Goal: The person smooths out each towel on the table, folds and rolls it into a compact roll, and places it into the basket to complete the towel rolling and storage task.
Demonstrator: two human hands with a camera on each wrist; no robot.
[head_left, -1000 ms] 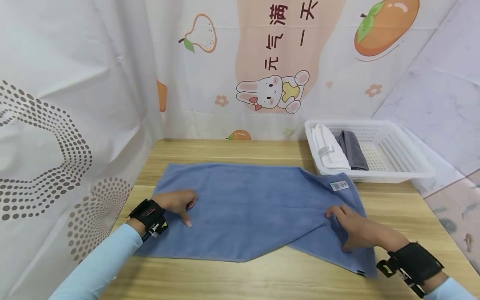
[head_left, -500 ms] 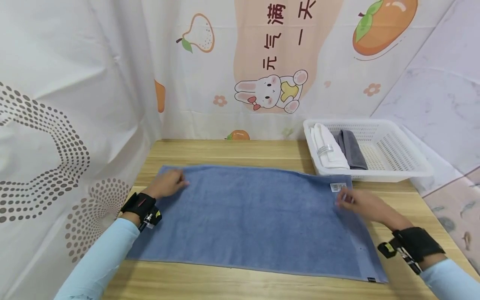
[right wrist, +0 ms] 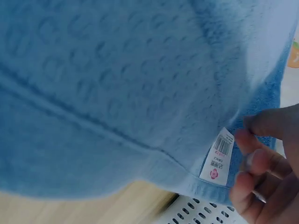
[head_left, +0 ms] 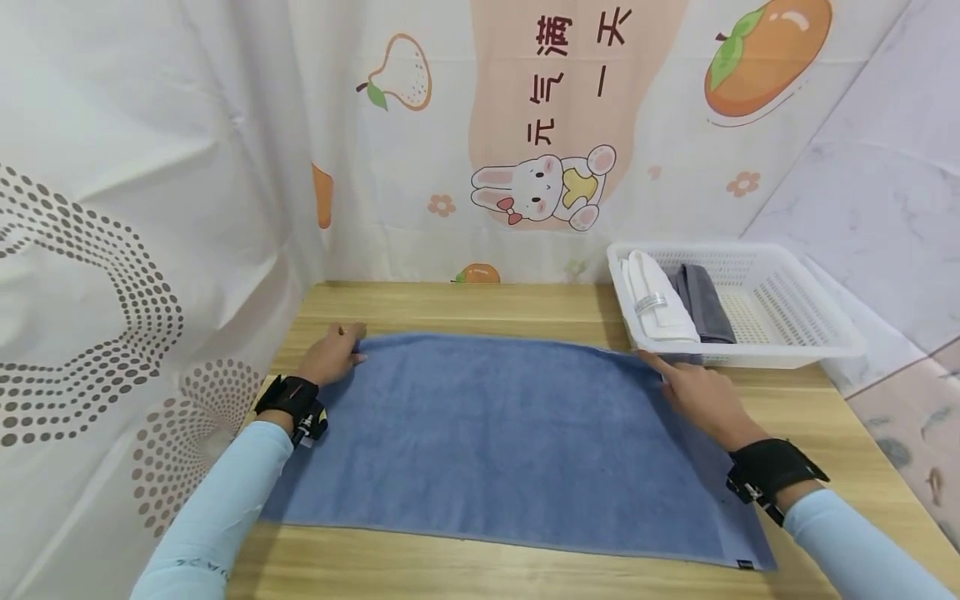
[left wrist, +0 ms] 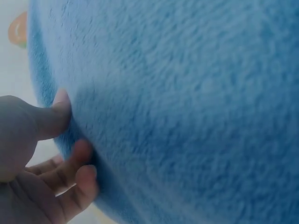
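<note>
A blue towel (head_left: 487, 442) lies spread across the table, its far edge slightly raised between the hands. The left hand (head_left: 330, 354) pinches that edge near the far left corner; in the left wrist view the thumb (left wrist: 53, 116) and bent fingers meet at the towel's border. Toward the far right corner, the right hand (head_left: 705, 400) pinches the same edge. Beside its fingertips, the right wrist view shows a white barcode label (right wrist: 218, 157) sewn on the towel. A small dark tag (head_left: 745, 565) marks the near right corner.
Behind the right hand stands a white perforated basket (head_left: 813, 325), holding a folded white towel (head_left: 660, 304) and a folded grey towel (head_left: 707, 304). The wooden table (head_left: 465, 304) backs onto a printed curtain (head_left: 420, 242), with another curtain (head_left: 217, 192) at left.
The near right part of the towel, earlier folded under, now lies spread out. Both hands have moved away from the body to the far edge and grip it; the right hand also shifted left.
</note>
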